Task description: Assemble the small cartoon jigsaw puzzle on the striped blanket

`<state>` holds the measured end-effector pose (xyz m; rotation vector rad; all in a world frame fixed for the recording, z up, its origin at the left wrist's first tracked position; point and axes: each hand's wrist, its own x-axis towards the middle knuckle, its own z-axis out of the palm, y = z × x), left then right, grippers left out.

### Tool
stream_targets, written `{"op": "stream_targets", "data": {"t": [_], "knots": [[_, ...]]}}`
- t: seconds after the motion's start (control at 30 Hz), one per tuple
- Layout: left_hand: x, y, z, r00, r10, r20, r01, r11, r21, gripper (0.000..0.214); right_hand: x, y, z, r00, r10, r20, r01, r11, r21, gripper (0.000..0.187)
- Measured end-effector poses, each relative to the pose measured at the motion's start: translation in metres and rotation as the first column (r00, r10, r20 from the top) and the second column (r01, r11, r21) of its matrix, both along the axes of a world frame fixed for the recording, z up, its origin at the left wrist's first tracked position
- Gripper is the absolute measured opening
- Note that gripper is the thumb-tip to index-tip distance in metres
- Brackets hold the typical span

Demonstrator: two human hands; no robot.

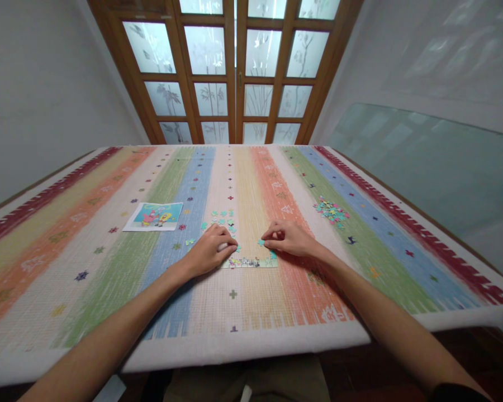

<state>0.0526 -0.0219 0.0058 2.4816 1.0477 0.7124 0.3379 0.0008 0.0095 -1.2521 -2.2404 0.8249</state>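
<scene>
My left hand (215,247) is pinched closed on a small teal jigsaw piece (238,248), just above the left part of a joined strip of puzzle (254,263). Across from it, my right hand (289,237) pinches another teal jigsaw piece (261,243) between thumb and forefinger. A teal piece (273,254) sits at the strip's right end. Several loose teal pieces (223,214) lie in rough rows beyond my left hand, which hides some of them. One more loose piece (190,242) rests to the left of that hand.
A picture card (156,216) with cartoon figures lies to the left. A heap of mixed puzzle pieces (332,212) is on the right. The striped cloth (235,307) covers the table. Beyond stand wood-framed glass doors (235,72), and a glass panel (423,167) leans at the right wall.
</scene>
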Motion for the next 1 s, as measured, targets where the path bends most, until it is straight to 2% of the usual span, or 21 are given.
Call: {"op": "stream_targets", "data": {"t": [0.27,0.43,0.6,0.8,1.0], "knots": [[-0.009,0.005,-0.006,0.996,0.044,-0.076,-0.038,0.996,0.080,0.027,0.001,0.000,0.000,1.000,0.015,0.020,-0.015,1.000,0.009,0.011],[-0.015,0.011,-0.009,0.995,0.069,-0.069,-0.062,0.993,0.102,0.025,0.003,0.001,0.004,0.999,0.017,0.050,-0.017,1.000,-0.007,0.014],[-0.018,0.009,-0.008,0.997,0.052,-0.059,-0.046,0.994,0.099,0.024,0.005,-0.001,0.007,0.999,-0.003,0.036,0.004,1.000,-0.016,0.010],[-0.014,0.004,-0.004,0.997,0.042,-0.069,-0.036,0.995,0.094,0.024,0.000,-0.005,0.006,0.998,-0.005,0.060,0.003,0.999,0.034,0.008],[-0.013,0.001,-0.002,0.999,0.039,-0.037,-0.037,0.997,0.061,0.020,0.001,-0.003,0.003,1.000,-0.008,0.008,0.008,1.000,0.000,0.006]]}}
